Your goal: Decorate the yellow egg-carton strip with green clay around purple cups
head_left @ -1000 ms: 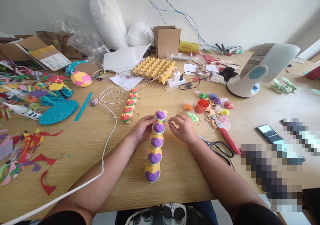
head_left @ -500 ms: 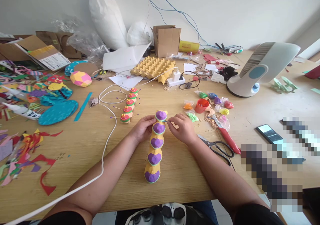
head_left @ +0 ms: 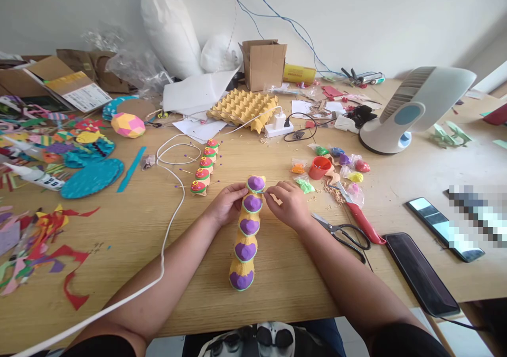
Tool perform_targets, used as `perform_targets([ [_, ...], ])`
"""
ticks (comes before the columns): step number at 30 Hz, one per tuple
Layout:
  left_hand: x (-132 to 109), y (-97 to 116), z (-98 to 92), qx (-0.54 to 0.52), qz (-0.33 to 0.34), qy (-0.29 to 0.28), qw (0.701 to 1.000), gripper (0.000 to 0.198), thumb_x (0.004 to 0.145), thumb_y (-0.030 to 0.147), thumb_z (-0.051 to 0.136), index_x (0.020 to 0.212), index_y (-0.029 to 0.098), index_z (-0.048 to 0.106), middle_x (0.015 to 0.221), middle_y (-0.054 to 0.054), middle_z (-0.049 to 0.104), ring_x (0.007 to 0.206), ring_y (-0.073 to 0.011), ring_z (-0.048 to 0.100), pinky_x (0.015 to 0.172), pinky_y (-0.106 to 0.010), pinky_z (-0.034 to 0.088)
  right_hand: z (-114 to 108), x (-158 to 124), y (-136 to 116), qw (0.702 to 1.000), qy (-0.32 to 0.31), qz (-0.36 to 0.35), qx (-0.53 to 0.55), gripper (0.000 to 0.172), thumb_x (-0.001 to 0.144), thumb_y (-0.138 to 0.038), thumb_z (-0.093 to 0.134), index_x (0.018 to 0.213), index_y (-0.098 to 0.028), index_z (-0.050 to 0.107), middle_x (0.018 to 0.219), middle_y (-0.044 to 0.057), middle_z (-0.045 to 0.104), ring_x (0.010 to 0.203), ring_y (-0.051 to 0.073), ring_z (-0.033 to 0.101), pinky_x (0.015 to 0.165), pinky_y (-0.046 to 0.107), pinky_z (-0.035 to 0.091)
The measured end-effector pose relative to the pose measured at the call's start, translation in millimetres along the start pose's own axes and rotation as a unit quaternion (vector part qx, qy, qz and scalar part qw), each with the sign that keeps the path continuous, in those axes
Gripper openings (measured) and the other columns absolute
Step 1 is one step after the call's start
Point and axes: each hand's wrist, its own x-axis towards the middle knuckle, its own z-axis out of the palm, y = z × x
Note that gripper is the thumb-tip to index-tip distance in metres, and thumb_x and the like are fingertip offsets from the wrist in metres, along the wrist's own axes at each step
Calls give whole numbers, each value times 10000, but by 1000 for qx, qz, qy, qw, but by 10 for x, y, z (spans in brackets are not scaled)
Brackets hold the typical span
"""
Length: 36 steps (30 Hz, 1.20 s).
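Note:
A yellow egg-carton strip (head_left: 243,268) lies lengthwise in front of me, its bumps capped with purple clay edged in light green. My left hand (head_left: 229,203) is closed on the left side of its far end, thumb near the top bump. On the other side, my right hand (head_left: 291,203) pinches a thin dark stick (head_left: 262,192), whose tip meets the green edge of the farthest purple cap. The fingers hide most of that stick. Beyond my left hand stands a second strip (head_left: 203,174) with red and green caps and pins stuck in its sides.
Right of my hands lie black-handled scissors (head_left: 350,236), a red-handled knife (head_left: 362,219), a red cup (head_left: 320,168) and bagged clay (head_left: 304,185). Phones (head_left: 422,272) rest at the right edge. A white cable (head_left: 166,246) crosses my left forearm; a fan (head_left: 412,114) stands behind.
Both hands and the strip are almost unmoved. The phone at the lower right, blurred out before, now shows plainly.

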Motion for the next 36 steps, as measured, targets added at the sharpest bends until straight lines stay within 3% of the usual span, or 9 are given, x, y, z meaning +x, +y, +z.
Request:
perform_targets([
  [11, 3, 2, 11, 13, 7, 16, 1000, 233, 732, 232, 812, 941, 142, 763, 781, -48, 761, 629, -138, 679, 629, -240, 528, -25, 4, -37, 998, -8, -8, -62, 223, 977, -301, 543, 833, -204, 683, 746, 43, 650, 721, 172, 561, 665, 303, 373],
  [16, 4, 9, -6, 6, 11, 16, 1000, 229, 746, 238, 800, 946, 135, 759, 789, -49, 761, 637, -135, 684, 633, -239, 533, -45, 3, -13, 1000, 16, 11, -23, 203, 968, -282, 541, 835, -203, 672, 725, 37, 639, 689, 168, 552, 656, 305, 391],
  [36, -5, 8, 23, 14, 0, -10, 1000, 229, 746, 233, 804, 950, 135, 769, 843, -67, 777, 693, -153, 704, 668, -247, 541, 3, 6, -17, 999, -21, 17, 37, 185, 966, -295, 562, 866, -211, 692, 722, 30, 635, 675, 160, 563, 653, 289, 413],
])
